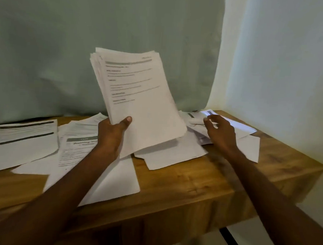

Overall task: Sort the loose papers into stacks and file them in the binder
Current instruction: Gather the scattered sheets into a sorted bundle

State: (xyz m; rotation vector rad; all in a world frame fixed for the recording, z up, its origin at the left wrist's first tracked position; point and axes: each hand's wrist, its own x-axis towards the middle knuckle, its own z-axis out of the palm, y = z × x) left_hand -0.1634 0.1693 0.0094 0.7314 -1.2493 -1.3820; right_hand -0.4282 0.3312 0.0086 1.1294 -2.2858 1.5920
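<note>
Holding a gathered stack of papers [139, 100] upright above a wooden counter [191, 184], the person's left hand [112, 136] gripped the stack's lower left corner, thumb pressed on the front sheet and fingers curled behind. The stack's edges were fanned and uneven at the top left. The right hand [220, 132] reached out with fingers loosely spread, grasping nothing, hovering just over loose sheets [229, 124] near the counter's far right corner; whether it touched them could not be told. More printed pages [21, 139] lay overlapping on the left side of the counter, and blank-looking sheets [174, 156] lay beneath the held stack. No binder was visible. A pale curtain [86, 43] hung behind the counter.

The step appeared to be collecting: adding the far-right sheets to the stack. Doing it well likely meant sliding one sheet toward the edge to lift it cleanly, tucking it behind the stack facing the same way, then tapping the stack on the counter to square it, since a one-corner grip could let pages slip.
</note>
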